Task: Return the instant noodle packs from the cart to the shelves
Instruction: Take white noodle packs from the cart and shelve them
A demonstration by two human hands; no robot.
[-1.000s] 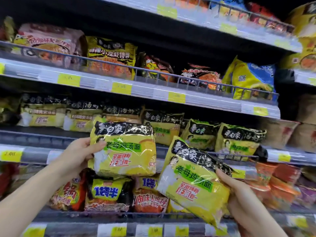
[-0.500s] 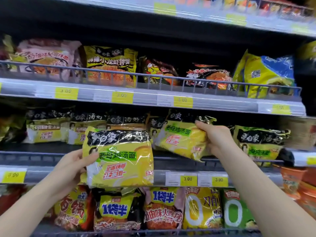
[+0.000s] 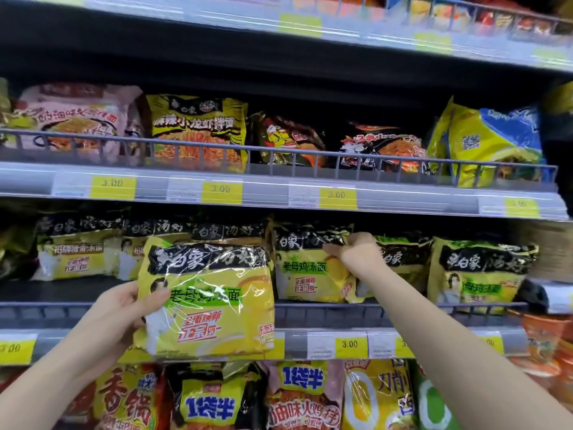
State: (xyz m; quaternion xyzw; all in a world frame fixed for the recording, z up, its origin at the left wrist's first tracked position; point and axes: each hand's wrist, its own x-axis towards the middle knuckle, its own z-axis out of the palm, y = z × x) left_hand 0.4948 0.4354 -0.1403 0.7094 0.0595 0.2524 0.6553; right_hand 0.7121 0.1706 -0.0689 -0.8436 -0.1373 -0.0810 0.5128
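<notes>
The left hand (image 3: pixel 114 318) gripped a yellow pack (image 3: pixel 207 302) at its left edge, thumb across the crinkled, glossy film, the other fingers hidden behind it; the pack hung at centre frame before the middle shelf (image 3: pixel 325 315), covering part of that shelf's row. The right hand (image 3: pixel 356 256) pinched the black top seam of a second pack (image 3: pixel 307 274) standing upright on the middle shelf, right of centre; its fingertips were lost in the folded wrapper. Price tags (image 3: pixel 349 344) along the shelf lip were partly blurred. The top shelf's packs were cut off by the frame edge.
</notes>
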